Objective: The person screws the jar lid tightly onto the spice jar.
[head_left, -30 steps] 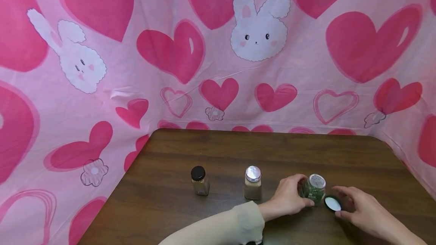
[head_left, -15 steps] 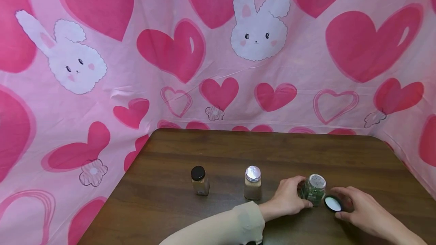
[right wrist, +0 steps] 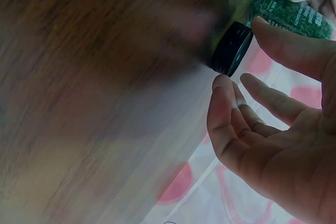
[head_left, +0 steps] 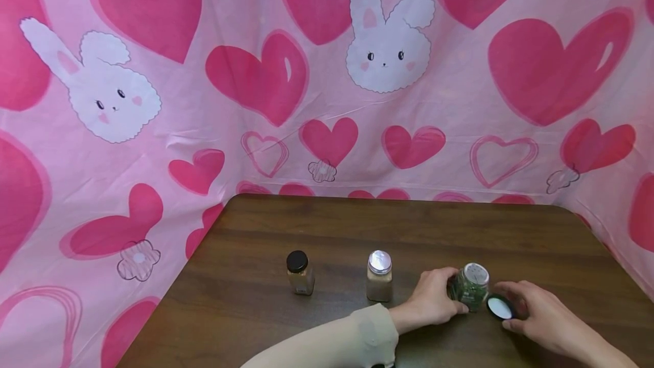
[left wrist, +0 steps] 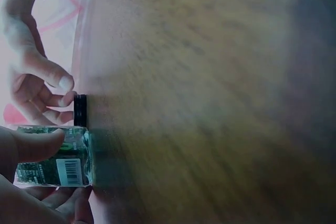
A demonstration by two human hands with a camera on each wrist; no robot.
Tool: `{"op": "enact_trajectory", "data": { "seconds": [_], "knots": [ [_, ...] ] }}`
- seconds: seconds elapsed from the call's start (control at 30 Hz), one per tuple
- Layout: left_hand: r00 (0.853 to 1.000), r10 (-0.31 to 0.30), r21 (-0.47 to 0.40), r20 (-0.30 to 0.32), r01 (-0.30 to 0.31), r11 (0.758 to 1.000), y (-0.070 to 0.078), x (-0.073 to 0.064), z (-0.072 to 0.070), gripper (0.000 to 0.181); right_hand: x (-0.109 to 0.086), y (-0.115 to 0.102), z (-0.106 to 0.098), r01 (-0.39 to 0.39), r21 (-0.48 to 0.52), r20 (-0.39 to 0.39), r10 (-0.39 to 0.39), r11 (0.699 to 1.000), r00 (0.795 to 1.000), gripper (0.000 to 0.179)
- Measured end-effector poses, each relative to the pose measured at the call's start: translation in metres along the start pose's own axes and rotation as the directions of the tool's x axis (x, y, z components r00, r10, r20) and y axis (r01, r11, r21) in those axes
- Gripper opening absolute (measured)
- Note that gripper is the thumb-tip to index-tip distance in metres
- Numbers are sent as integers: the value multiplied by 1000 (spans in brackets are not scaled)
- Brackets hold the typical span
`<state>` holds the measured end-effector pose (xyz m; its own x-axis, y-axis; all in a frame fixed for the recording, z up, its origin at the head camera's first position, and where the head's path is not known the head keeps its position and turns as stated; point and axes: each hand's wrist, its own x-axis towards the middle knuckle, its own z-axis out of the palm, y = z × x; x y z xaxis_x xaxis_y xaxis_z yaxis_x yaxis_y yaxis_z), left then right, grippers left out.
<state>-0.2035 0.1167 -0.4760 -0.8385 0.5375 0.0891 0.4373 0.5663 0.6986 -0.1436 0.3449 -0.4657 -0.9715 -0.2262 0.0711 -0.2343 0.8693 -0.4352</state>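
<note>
A glass spice jar (head_left: 472, 287) of green dried flakes stands upright on the wooden table, its silver top uncovered. My left hand (head_left: 431, 300) grips it from the left, thumb in front and fingers behind. In the left wrist view the jar (left wrist: 52, 156) shows a barcode label. Just right of it, a black jar lid (head_left: 499, 306) lies with its white inside facing up. My right hand (head_left: 544, 317) pinches the lid's rim between thumb and fingertips. In the right wrist view those fingertips (right wrist: 222, 83) meet the edge of the lid (right wrist: 231, 50).
A square jar (head_left: 380, 283) of beige powder with a silver top stands left of my left hand. Farther left is a black-capped jar (head_left: 301, 277) of brown powder. Pink heart-and-bunny cloth (head_left: 327, 101) hangs behind and beside the table (head_left: 327, 226).
</note>
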Motion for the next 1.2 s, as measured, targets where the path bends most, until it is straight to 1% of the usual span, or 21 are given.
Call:
{"op": "enact_trajectory", "data": {
  "seconds": [0.17,0.33,0.37,0.4,0.57,0.6,0.93,1.2],
  "knots": [
    [1000,13,-9,0,-13,1000,-2,2,1,55,1,0,0,-30,10,26,29,1000,999,57],
    [1000,6,-17,1,-6,1000,-1,3,1,54,2,2,1,-36,16,41,35,999,999,57],
    [1000,22,-10,-10,-22,1000,-7,6,7,54,2,2,2,-33,19,42,32,999,999,56],
    [1000,15,-17,-10,-15,1000,-6,5,6,55,3,2,2,-28,22,43,27,999,999,56],
    [1000,9,3,-20,-8,1000,-4,4,5,55,4,0,0,-42,21,60,41,999,997,54],
    [1000,-9,1,-10,9,1000,2,1,-1,55,5,-1,-1,-46,22,65,44,999,997,54],
    [1000,-27,3,-4,27,1000,3,1,-1,55,5,1,-1,-38,30,65,36,999,997,53],
    [1000,-26,0,-1,26,1000,4,1,-1,54,7,-1,-2,-72,39,93,68,997,993,51]
  ]
}}
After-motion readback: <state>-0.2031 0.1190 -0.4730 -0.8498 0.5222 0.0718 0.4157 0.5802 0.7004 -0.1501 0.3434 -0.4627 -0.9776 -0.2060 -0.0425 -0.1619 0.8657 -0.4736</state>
